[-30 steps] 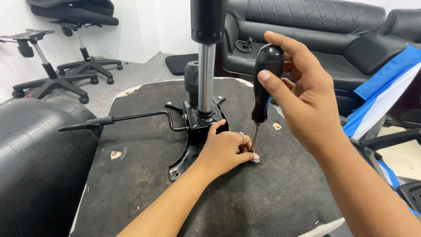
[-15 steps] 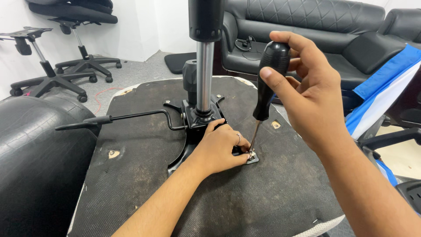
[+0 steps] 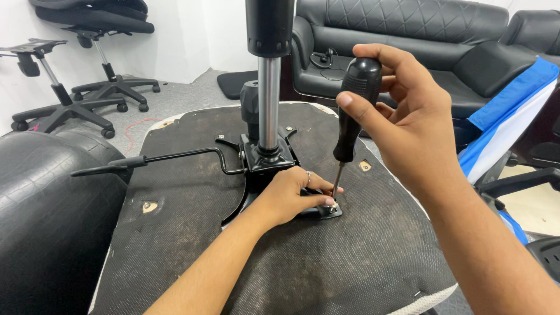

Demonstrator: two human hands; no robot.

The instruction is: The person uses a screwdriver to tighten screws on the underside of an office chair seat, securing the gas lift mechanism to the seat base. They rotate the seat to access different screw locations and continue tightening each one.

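Observation:
An upturned office chair seat (image 3: pixel 192 186), covered in black fabric, lies in front of me. A black metal mechanism plate (image 3: pixel 265 163) with a chrome gas cylinder (image 3: pixel 269 105) stands on it. My right hand (image 3: pixel 402 116) grips the black handle of a screwdriver (image 3: pixel 353 111), held nearly upright. Its tip meets a screw (image 3: pixel 333 208) at the plate's right corner. My left hand (image 3: pixel 291 195) rests on the plate, its fingertips steadying the screw beside the tip.
A black lever (image 3: pixel 151 158) sticks out left from the mechanism. A black padded cushion (image 3: pixel 46 198) lies at the left. Two chair bases (image 3: pixel 64 99) stand at the far left, a black sofa (image 3: pixel 420 35) behind, and a blue-and-white chair (image 3: pixel 507 122) at the right.
The view has shifted slightly. My right hand and the screwdriver have moved a little left and turned on the screw. My left hand has flattened on the plate.

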